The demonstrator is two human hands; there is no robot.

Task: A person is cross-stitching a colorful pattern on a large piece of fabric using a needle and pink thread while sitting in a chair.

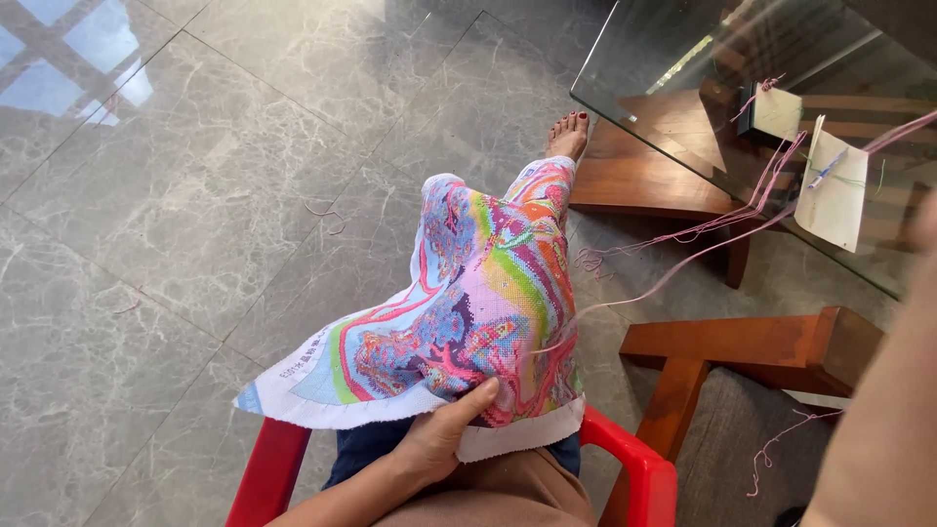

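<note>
A colourful cross-stitch cloth [468, 303] with a white border lies draped over my raised knee and leg. My left hand [444, 439] grips its near edge, thumb on top of the stitched side and fingers underneath. A long pink thread [673, 273] runs taut from the cloth's right side up towards the top right edge of the view. My right forearm [874, 410] rises blurred along the right edge. The hand itself is outside the picture.
I sit on a red plastic chair [639, 468] over a grey marble floor [176, 215]. A glass-topped wooden table [683, 107] stands to the right with paper thread cards [835, 185] and loose threads on it. My bare foot [569, 135] rests beside the table base.
</note>
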